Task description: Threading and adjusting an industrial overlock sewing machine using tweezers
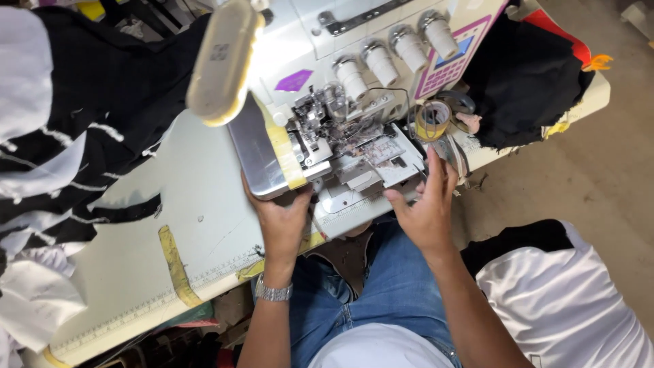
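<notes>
With our left hand (283,221) flat, fingers together, against the serger (327,129) plate at 9 o'clock and our right hand (426,208), fingers spread and holding nothing, at 3, we judge fingertips could stray under the needle.

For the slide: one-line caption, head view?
Both hands, left and right, rest at the front of an overlock sewing machine.

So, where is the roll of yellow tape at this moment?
In the head view, the roll of yellow tape stands on the table right of the sewing machine, just above the right hand and beside the black cloth.
</notes>
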